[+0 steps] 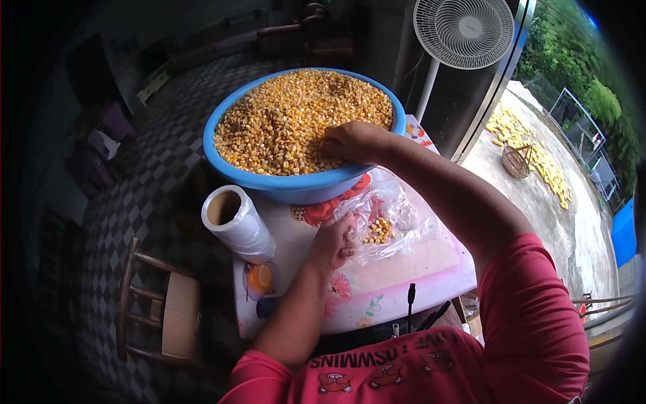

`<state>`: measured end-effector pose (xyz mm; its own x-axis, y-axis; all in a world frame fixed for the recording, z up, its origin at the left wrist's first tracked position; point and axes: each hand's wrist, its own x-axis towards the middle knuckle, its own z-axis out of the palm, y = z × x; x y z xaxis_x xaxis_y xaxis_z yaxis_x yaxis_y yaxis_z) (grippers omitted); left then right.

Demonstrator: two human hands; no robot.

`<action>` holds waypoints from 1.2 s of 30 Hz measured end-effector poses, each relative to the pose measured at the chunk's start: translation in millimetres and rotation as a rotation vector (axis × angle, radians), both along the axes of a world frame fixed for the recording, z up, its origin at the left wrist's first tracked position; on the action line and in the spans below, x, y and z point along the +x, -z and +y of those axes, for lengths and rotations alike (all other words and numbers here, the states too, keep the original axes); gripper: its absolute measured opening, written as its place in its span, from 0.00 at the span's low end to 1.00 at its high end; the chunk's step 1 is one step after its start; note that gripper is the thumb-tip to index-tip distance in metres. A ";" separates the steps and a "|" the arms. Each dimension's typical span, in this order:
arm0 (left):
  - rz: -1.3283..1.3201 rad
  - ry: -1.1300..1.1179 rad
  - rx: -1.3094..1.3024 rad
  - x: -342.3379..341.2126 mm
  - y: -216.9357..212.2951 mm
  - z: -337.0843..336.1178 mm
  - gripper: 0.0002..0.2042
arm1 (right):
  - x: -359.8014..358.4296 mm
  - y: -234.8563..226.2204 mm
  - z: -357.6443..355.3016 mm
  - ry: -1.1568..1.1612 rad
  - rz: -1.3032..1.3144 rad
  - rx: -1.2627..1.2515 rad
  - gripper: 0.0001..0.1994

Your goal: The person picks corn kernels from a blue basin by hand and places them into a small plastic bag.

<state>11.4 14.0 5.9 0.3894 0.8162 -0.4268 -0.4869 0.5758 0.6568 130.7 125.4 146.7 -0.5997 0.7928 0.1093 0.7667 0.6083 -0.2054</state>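
Note:
A large blue basin (210, 149) heaped with loose corn kernels (296, 114) stands at the far side of the table. My right hand (354, 142) reaches over its near right rim, with curled fingers closed among the kernels; the fingertips are hidden there. On the table in front of the basin lies a clear plastic bag (410, 225) with a small pile of kernels showing through it. My left hand (334, 240) grips the bag's left edge, its fingers closed round the film.
A roll of clear plastic bags (245, 232) stands left on the flower-patterned table (431, 266), behind an orange item (261, 277). A wooden chair (145, 296) is at the left. The fan (464, 30) stands behind right. Outside lie corn cobs (548, 168) and a basket (516, 162).

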 end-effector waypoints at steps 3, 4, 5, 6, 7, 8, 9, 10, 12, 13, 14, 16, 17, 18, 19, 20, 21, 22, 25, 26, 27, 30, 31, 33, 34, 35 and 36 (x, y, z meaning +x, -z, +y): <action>-0.024 0.026 -0.024 1.1 -0.8 -0.8 0.08 | 1.3 0.3 4.3 -0.013 -0.037 -0.027 0.15; -0.045 0.035 -0.026 -0.2 0.5 -0.8 0.10 | -0.2 -1.9 1.4 -0.014 -0.038 -0.029 0.15; -0.066 0.043 -0.028 -1.5 1.9 -0.8 0.12 | -1.2 -5.1 -2.3 0.002 -0.025 -0.026 0.16; -0.067 0.041 -0.029 -2.6 4.5 -0.4 0.12 | -2.3 -6.8 -4.8 0.017 -0.013 -0.023 0.16; -0.092 0.052 -0.038 -1.9 6.6 0.7 0.12 | -0.2 -3.2 -3.1 0.020 -0.013 -0.022 0.16; -0.117 0.063 -0.046 -1.3 7.4 1.2 0.12 | 2.0 2.5 -0.6 0.044 0.047 0.043 0.16; -0.117 0.066 -0.046 -0.9 7.0 1.1 0.12 | 5.0 6.6 1.5 0.067 0.107 0.109 0.16; -0.127 0.070 -0.036 -2.3 6.2 0.8 0.09 | 4.5 4.4 -2.0 0.066 0.108 0.108 0.16; -0.136 0.072 -0.028 -4.7 4.8 0.6 0.09 | 5.0 -0.2 -9.7 0.110 0.311 0.089 0.14; -0.138 0.066 -0.031 -4.6 4.1 0.4 0.09 | 9.9 2.4 -8.0 0.112 0.312 0.090 0.14; -0.139 0.059 -0.034 -4.4 3.2 0.1 0.09 | 16.4 6.0 -4.8 0.080 0.426 0.123 0.13; -0.122 0.047 -0.041 -3.1 -0.4 -2.2 0.12 | 24.4 4.0 -13.7 0.074 0.567 0.175 0.12; -0.103 0.024 -0.051 -4.4 -0.6 -3.0 0.20 | 25.8 2.3 -23.1 0.067 0.568 0.170 0.12; -0.103 0.015 -0.054 -6.1 -0.1 -3.2 0.20 | 28.5 1.9 -32.2 0.064 0.621 0.118 0.13; -0.099 0.018 -0.044 -3.9 -1.3 -3.2 0.19 | 35.9 2.3 -43.1 0.073 0.667 0.075 0.14; -0.095 0.013 -0.039 -3.8 -0.7 -3.4 0.17 | 41.1 8.7 -51.4 0.046 0.657 0.027 0.14; -0.098 0.009 -0.042 -4.9 3.0 -2.0 0.17 | 44.9 15.9 -61.1 0.018 0.646 -0.021 0.15; -0.153 0.025 -0.053 -6.4 8.8 0.6 0.15 | 45.9 20.3 -77.0 -0.010 0.604 -0.057 0.13; -0.185 0.020 -0.038 2.6 3.0 1.5 0.12 | 64.8 59.8 -85.6 -0.087 0.336 -0.139 0.09; -0.164 -0.010 -0.004 4.5 -0.6 0.0 0.10 | 70.8 74.9 -84.4 -0.053 0.266 -0.161 0.09; -0.163 -0.008 -0.003 4.4 3.1 1.0 0.10 | 77.4 88.2 -81.7 -0.018 0.196 -0.183 0.08; -0.309 0.088 0.024 -4.1 16.7 5.7 0.07 | 90.9 104.9 -73.6 -0.016 0.187 -0.138 0.09; -0.309 0.089 0.022 -3.1 14.2 4.7 0.07 | 93.8 104.6 -72.8 -0.022 0.176 -0.033 0.10; -0.181 -0.011 -0.032 -0.3 6.8 1.9 0.09 | 101.4 101.9 -71.3 -0.021 0.170 -0.049 0.10; -0.181 -0.013 -0.029 -0.8 5.8 2.1 0.09 | 102.4 96.8 -71.3 -0.017 0.108 -0.060 0.10; -0.177 -0.015 -0.023 -1.5 5.4 1.8 0.09 | 103.0 91.6 -71.9 -0.014 0.046 -0.072 0.10; -0.172 -0.017 -0.017 -2.4 5.0 1.2 0.09 | 103.8 87.0 -76.9 0.000 0.012 -0.072 0.09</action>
<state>9.1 15.2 0.9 0.4436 0.8168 -0.3689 -0.6010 0.5764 0.5536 234.5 48.4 59.8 -0.5987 0.7988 0.0592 0.7638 0.5916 -0.2581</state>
